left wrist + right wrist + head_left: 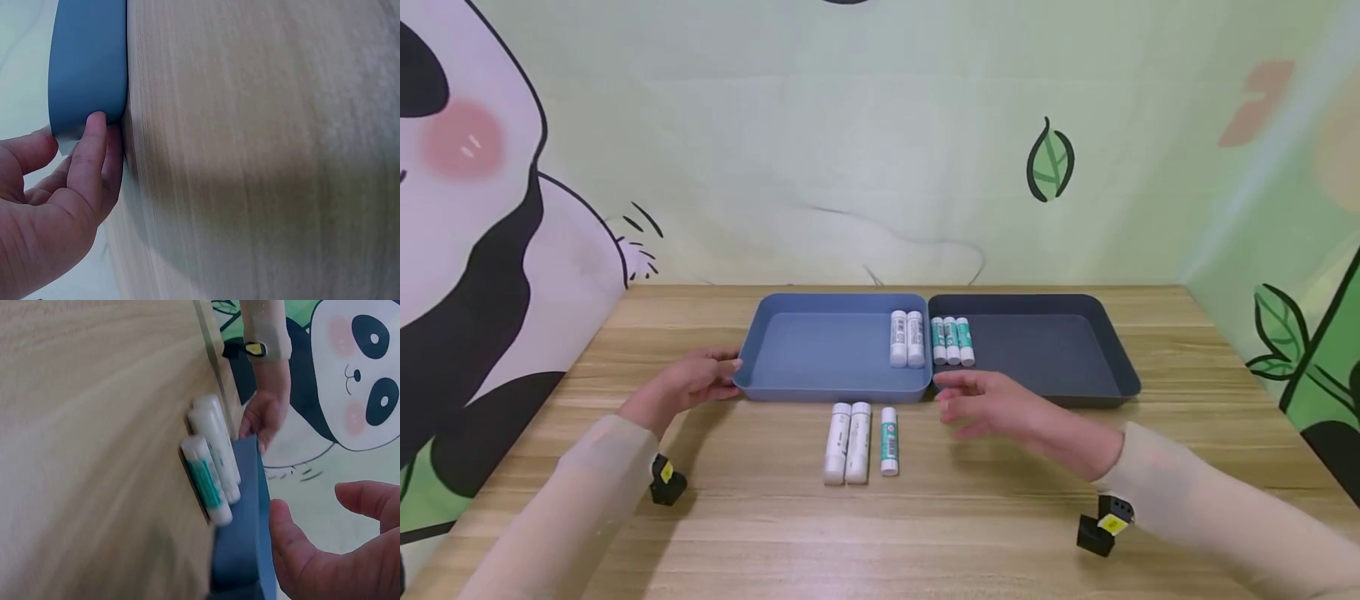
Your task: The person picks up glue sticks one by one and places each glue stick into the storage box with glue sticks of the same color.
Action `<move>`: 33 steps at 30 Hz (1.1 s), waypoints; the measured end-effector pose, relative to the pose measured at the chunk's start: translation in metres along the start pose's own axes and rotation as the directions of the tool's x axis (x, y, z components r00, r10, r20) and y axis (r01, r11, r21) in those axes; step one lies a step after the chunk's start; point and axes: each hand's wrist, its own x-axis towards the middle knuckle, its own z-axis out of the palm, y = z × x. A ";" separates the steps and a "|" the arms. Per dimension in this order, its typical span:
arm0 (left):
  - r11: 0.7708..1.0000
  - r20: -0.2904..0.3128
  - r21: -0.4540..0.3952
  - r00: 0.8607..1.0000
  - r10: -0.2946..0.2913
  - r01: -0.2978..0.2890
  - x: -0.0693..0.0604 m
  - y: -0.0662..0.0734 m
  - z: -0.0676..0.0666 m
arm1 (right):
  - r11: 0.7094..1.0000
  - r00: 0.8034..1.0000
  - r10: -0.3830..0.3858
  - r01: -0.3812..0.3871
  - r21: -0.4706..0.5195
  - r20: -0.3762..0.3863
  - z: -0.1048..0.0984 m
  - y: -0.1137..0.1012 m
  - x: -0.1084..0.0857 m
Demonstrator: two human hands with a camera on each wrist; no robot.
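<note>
My left hand (700, 379) touches the left end of the blue tray (820, 393), its fingertips against the outer wall near the front corner. Close up in the left wrist view, the fingers (87, 159) lie on that wall, with the thumb beside the corner. Near the front of the spot where the two trays meet, my right hand (992, 404) is held with thumb and fingers apart and nothing between them. In front of the blue tray lie two larger white glue sticks (847, 443) side by side. A smaller green-and-white glue stick (889, 442) lies just right of them.
Two white glue sticks (907, 339) lie at the blue tray's right end. Three green-and-white glue sticks (952, 341) lie at the left end of the dark tray (1037, 397). Both trays stand side by side on the wooden table (760, 533), before a painted wall (850, 167).
</note>
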 end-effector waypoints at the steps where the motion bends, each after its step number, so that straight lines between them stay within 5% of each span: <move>1: 1.000 0.001 -0.002 1.000 0.001 -0.001 0.000 -0.001 0.000 | 1.000 1.000 -0.004 0.004 0.012 0.005 0.004 0.002 0.001; 12: 1.000 0.003 0.002 1.000 0.006 -0.006 0.005 -0.002 0.000 | 0.997 0.997 0.050 -0.046 0.061 -0.059 0.045 0.022 0.024; 22: 1.000 0.004 -0.008 1.000 0.027 -0.027 0.003 -0.002 0.001 | 0.994 0.990 0.086 -0.077 0.080 -0.111 0.059 0.029 0.042; 33: 1.000 0.004 -0.009 1.000 0.014 -0.013 0.001 -0.002 0.002 | 0.994 0.975 0.059 -0.077 -0.074 -0.215 0.071 0.028 0.050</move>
